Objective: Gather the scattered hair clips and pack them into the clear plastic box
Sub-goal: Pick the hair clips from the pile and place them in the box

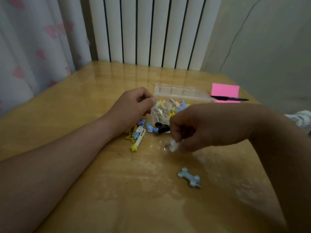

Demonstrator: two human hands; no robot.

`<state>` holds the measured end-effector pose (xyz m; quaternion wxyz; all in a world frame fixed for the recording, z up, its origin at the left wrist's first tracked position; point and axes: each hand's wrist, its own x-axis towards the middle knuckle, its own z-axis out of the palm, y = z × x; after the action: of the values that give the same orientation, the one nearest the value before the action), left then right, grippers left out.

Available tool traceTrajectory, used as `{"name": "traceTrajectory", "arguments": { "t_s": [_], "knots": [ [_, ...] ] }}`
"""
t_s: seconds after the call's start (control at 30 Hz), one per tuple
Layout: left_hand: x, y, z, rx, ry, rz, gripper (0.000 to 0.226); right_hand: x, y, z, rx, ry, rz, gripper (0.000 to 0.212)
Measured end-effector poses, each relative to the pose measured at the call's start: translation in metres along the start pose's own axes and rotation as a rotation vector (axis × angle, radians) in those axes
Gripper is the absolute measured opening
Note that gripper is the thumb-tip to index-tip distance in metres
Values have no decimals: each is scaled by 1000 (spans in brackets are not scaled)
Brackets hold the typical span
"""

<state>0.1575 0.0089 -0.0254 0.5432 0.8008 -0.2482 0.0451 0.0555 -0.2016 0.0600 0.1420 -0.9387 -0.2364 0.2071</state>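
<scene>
Whitish clip (174,145) (blurred) pinched by right hand (186,126) | left hand (133,105) curled beside clear plastic box (181,92), hold unclear

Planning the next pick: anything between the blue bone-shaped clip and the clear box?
Yes. The right hand, pinching a whitish clip, sits between the blue bone-shaped clip and the clear box; a black clip lies by the box's near wall.

My right hand (186,130) pinches a pale clip (174,145) before the box (181,93); my left hand (133,105) curls beside it.
</scene>
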Motion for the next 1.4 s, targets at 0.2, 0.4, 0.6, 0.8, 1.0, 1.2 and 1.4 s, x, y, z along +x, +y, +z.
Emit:
{"name": "traceTrajectory", "arguments": {
  "t_s": [0.2, 0.4, 0.6, 0.8, 1.0, 1.2, 1.4],
  "knots": [
    [0, -3, 0, 7, -8, -3, 16, -1, 42, -14, 314, 699, 86, 12],
    [1, -2, -1, 11, -10, -5, 17, 7, 77, -8, 300, 819, 372, 6],
    [1, -1, 0, 3, -2, 0, 16, 14, 73, -5, 174, 653, 472, 14],
    [1, -2, 0, -1, -7, 2, 17, 23, 70, 0, 256, 684, 455, 16],
    [1, -2, -1, 5, -9, 6, 16, 32, 69, 10, 160, 686, 455, 15],
    [1, -1, 0, 11, -10, 8, 16, 35, 69, 14, 97, 684, 458, 13],
    [0, -1, -1, 12, -11, 2, 16, 32, 67, 9, 95, 725, 439, 17]
  ]
}}
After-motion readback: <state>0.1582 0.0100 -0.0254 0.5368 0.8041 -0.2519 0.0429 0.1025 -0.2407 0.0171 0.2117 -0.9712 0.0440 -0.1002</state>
